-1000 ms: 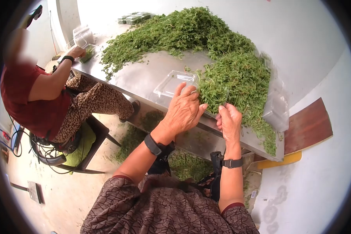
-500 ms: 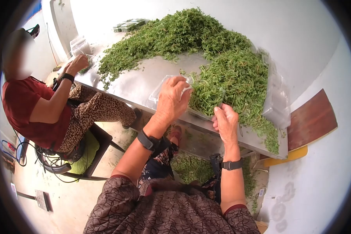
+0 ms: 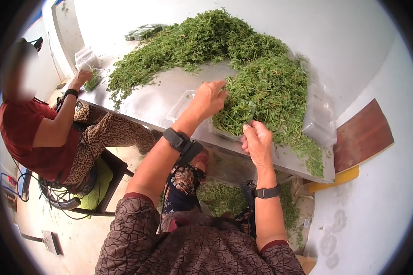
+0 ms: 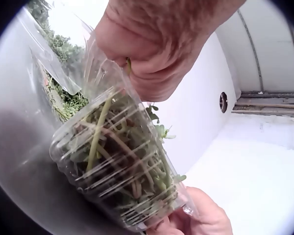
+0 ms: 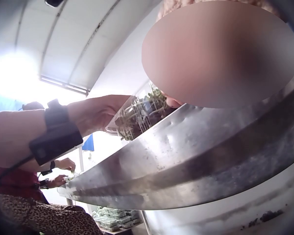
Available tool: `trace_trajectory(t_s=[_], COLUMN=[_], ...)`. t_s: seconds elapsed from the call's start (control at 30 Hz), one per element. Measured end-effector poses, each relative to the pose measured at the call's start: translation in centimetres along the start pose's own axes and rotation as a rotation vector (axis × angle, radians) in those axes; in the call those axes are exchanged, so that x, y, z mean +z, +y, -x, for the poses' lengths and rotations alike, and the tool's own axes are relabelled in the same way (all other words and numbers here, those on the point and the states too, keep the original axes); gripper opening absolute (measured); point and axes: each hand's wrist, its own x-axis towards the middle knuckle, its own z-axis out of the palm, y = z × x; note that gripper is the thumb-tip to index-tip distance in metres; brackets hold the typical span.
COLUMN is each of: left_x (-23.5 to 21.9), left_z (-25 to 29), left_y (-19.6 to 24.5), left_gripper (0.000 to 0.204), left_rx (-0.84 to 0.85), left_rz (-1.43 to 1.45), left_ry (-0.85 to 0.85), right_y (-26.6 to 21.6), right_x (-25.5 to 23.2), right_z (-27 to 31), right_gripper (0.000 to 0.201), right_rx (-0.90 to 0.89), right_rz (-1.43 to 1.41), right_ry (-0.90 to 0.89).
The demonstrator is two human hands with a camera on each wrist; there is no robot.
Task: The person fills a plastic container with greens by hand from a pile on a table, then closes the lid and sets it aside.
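Observation:
A clear plastic clamshell container, packed with leafy green sprigs, tilts at the table's near edge. My right hand pinches its near right corner between thumb and curled fingers. In the left wrist view my right hand shows at the container's lower end. My left hand is bent over the container's far left side, beside the large heap of greens. In the left wrist view my left hand has curled fingers at the raised clear plastic, with a thin green stem by them; their grip is partly hidden.
An open clear container lies left on the metal table. Stacked clear containers stand at the right end; filled packs sit at the back. A seated person works at left. A brown board leans on the right wall.
My left hand has moved left and up, from the near side of the container to over its far left side. My right hand keeps its pinch on the corner, shifting slightly left.

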Motion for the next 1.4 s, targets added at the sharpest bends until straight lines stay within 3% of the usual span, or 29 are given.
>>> trace_trajectory(t_s=[0.07,0.23,0.37,0.43,0.57,0.63,0.77,0.9,1.17,1.23,1.4], left_x=[0.0,-0.4,0.7,0.8,0.8,0.2,-0.9,-2.2,-5.6,-5.4,-4.4], left_z=[-0.1,0.6,1.7,1.9,1.5,1.1,1.4,1.3,4.5,5.8,7.9], left_y=[0.3,-0.2,-0.6,-0.7,-1.1,-1.1,-0.6,-1.2,-0.3,-0.3,0.7], left_gripper=[0.027,0.032,0.037,0.038,0.04,0.043,0.05,0.055,0.053,0.048,0.042], left_rx=[0.047,0.166,0.152,0.165,0.206,0.129,-0.058,-0.137,-0.181,-0.019,0.073], left_rz=[-0.019,-0.06,-0.031,-0.213,-0.288,0.023,0.287,0.337,0.304,0.143,-0.009], left_ry=[0.003,-0.171,-0.105,-0.196,-0.242,-0.285,-0.184,-0.079,-0.133,-0.049,-0.034], right_y=[-0.1,0.1,0.0,0.1,0.0,-0.1,-0.1,0.0,-0.2,-0.3,-0.1], right_x=[0.0,-0.1,-0.1,-0.1,-0.1,-0.1,0.0,0.0,0.0,0.0,-0.1], right_z=[0.0,-0.1,0.0,-0.1,-0.1,-0.1,-0.1,-0.2,0.0,0.0,0.0], right_gripper=[0.034,0.034,0.035,0.035,0.035,0.034,0.032,0.028,0.028,0.028,0.027], right_rx=[-0.004,-0.031,-0.046,-0.043,-0.033,-0.029,-0.036,-0.037,-0.03,-0.032,-0.029], right_rz=[0.006,0.023,0.034,0.034,0.029,0.037,0.033,0.02,0.018,0.023,0.016], right_ry=[0.004,-0.011,-0.014,-0.013,-0.016,-0.006,0.001,-0.003,-0.003,-0.001,-0.006])
